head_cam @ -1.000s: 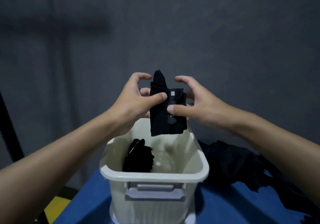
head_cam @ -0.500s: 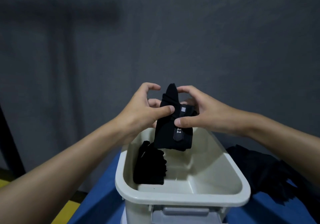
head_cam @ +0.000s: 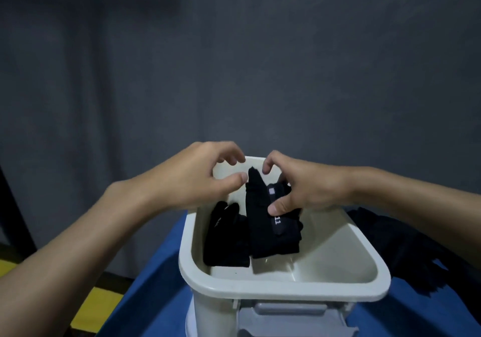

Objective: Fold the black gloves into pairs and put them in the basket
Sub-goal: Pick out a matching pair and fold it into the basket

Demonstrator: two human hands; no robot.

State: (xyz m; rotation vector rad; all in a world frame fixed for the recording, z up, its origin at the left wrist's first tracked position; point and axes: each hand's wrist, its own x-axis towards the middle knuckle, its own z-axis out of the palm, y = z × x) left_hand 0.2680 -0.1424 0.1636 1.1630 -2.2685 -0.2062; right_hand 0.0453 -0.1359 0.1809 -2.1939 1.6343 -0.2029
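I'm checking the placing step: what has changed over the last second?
The folded pair has come down from above the basket into it, landing beside the pair already inside. The left hand seems to have let go, its thumb just beside the glove's tip. The right hand still pinches the folded pair. The pair already inside and the loose gloves stayed put.

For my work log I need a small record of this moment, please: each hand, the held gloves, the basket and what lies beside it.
right hand: pinches the folded black fabric glove bundle
left hand: thumb beside the bundle's tip, fingers loosely curled, gripping nothing
bundle: upright, inside the cream plastic basket
also in basket: another folded black glove pair, on the left
outside: loose black gloves on blue table, right of basket
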